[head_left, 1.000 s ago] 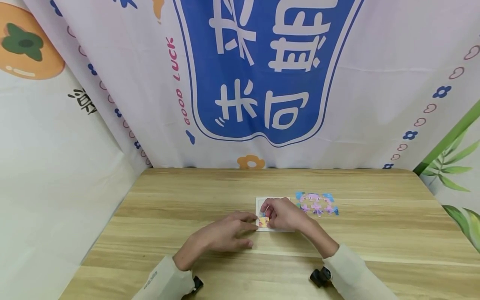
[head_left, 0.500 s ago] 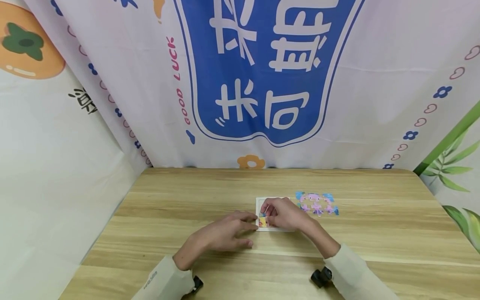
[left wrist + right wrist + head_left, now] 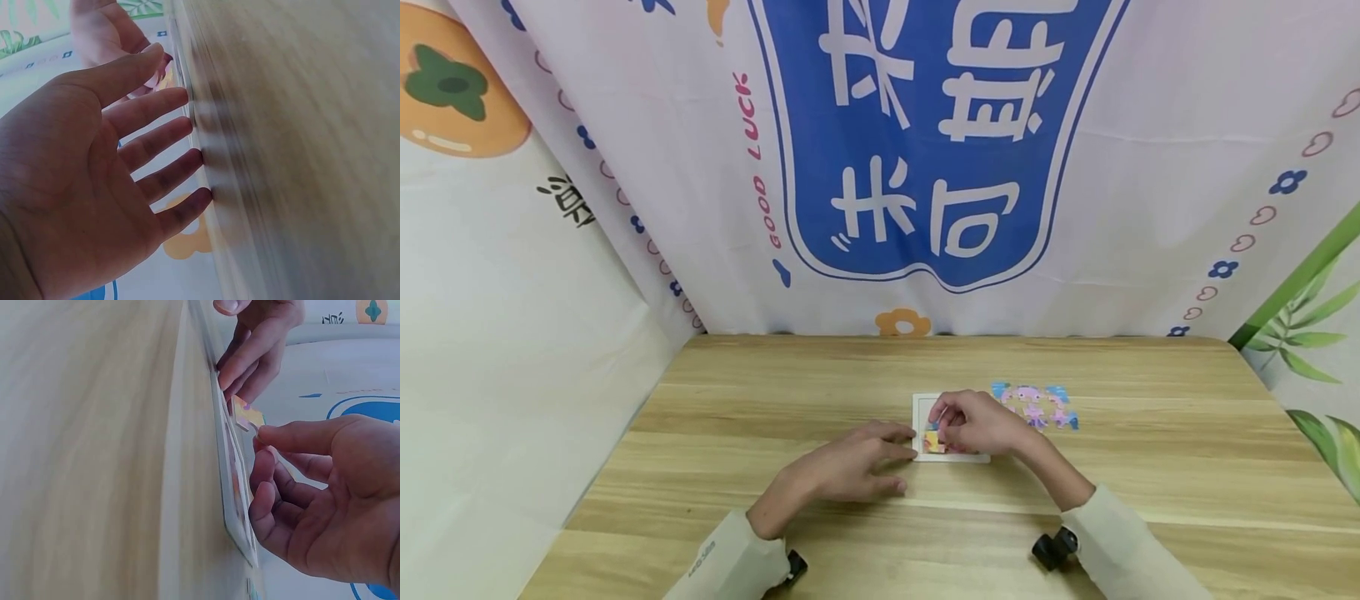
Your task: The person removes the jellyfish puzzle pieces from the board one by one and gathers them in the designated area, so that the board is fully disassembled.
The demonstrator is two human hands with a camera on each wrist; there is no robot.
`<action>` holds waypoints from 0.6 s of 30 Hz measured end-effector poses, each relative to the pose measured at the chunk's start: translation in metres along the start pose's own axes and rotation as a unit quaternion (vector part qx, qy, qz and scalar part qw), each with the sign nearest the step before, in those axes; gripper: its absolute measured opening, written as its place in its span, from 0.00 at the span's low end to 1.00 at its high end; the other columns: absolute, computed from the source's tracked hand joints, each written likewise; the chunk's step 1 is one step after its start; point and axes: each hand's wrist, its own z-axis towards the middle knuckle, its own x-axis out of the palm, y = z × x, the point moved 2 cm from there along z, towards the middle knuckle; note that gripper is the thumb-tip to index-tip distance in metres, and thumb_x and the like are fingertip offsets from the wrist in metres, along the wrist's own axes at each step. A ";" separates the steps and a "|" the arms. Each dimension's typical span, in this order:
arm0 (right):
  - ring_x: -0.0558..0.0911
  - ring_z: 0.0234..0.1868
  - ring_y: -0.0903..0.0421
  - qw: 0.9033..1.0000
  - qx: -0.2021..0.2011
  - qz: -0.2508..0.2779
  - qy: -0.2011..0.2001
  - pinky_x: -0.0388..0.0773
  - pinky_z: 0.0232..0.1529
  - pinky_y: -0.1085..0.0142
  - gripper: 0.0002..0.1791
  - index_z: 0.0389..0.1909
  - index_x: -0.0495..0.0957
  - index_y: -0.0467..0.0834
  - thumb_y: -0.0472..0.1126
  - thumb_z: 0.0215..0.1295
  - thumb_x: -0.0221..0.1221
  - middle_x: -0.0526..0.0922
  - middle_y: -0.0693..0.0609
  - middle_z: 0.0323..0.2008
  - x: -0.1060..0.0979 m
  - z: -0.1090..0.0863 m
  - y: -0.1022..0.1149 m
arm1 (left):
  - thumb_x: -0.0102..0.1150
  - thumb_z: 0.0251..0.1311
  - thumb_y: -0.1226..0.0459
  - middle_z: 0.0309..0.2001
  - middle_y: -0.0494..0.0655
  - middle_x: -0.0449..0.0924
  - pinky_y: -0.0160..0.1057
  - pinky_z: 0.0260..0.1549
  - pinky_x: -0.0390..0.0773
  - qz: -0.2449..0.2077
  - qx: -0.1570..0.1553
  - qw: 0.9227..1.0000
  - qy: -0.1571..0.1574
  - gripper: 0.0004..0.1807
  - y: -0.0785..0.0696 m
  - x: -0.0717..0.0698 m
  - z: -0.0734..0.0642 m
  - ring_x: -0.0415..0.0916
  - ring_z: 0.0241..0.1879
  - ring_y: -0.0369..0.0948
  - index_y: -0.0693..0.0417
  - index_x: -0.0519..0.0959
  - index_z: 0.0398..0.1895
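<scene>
A small white puzzle tray lies flat on the table, partly covered by my right hand. That hand pinches a yellow jigsaw piece between thumb and forefinger, and in the right wrist view the piece tilts up above the tray's surface. My left hand has its fingers spread and fairly straight, the fingertips at the tray's left edge. Other picture parts in the tray, low and reddish, show under the right hand; most of them are hidden by it.
To the right of the tray, several jigsaw pieces with a pink and blue cartoon picture lie together on the wooden table. A printed cloth hangs along the table's back edge. Black wrist cameras sit at the sleeves.
My right hand has shifted slightly right, and the yellow jigsaw piece has moved with it, away from the tray's left border and tilted up. The left hand stays in place.
</scene>
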 end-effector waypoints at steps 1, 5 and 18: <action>0.84 0.35 0.56 1.000 -0.001 0.006 0.002 0.83 0.34 0.68 0.08 0.49 0.82 0.37 0.29 0.73 0.60 0.86 0.47 0.37 -0.001 -0.001 -0.002 | 0.66 0.75 0.52 0.80 0.47 0.68 0.53 0.79 0.68 -0.001 0.000 1.000 0.000 0.27 0.000 0.000 0.000 0.65 0.80 0.48 0.48 0.80 0.73; 0.85 0.36 0.55 1.000 -0.005 0.015 0.003 0.84 0.36 0.68 0.08 0.49 0.82 0.36 0.29 0.73 0.60 0.86 0.45 0.37 -0.007 -0.008 -0.009 | 0.66 0.75 0.52 0.80 0.47 0.68 0.53 0.80 0.67 -0.003 0.000 1.000 0.002 0.27 0.000 0.000 0.001 0.65 0.80 0.48 0.48 0.80 0.73; 0.84 0.40 0.55 1.000 0.005 -0.003 -0.015 0.82 0.42 0.69 0.07 0.48 0.83 0.38 0.29 0.73 0.62 0.86 0.48 0.37 -0.026 -0.023 -0.019 | 0.66 0.75 0.52 0.81 0.48 0.67 0.56 0.80 0.66 -0.015 -0.010 1.000 0.005 0.28 -0.003 -0.001 0.002 0.63 0.81 0.50 0.50 0.79 0.74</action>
